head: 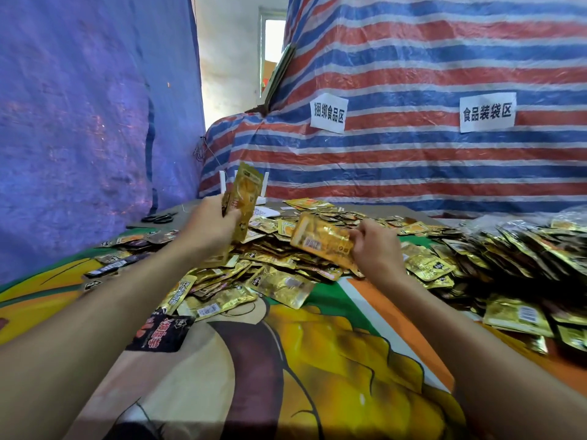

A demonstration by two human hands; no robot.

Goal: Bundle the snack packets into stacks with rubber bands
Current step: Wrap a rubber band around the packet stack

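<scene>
currently on the printed cartoon tablecloth [317,360]: one large loose heap of gold foil snack packets [279,268], spread from the middle toward the far edge, unsorted, faces up and down alike.

left hand [208,225]: raised above the heap, fingers curled round the lower end of an upright gold packet [244,198], possibly more than one pressed together; held on end, likely so further packets can be squared against it.

right hand [373,246]: fingers and thumb clamped on the edge of a second gold packet [322,238], held near flat with its barcode side showing, just right of the left hand's packet and apart from it; probably about to be laid against that one.

right edge: a denser mass of gold packets [521,249], ordered more tightly; whether banded, cannot tell.

left side: a few dark packets [160,333] apart from the gold. scissors [158,218] at the far left corner. no rubber bands visible.

backdrop: striped tarpaulin [413,58] with two paper signs [328,113].
</scene>
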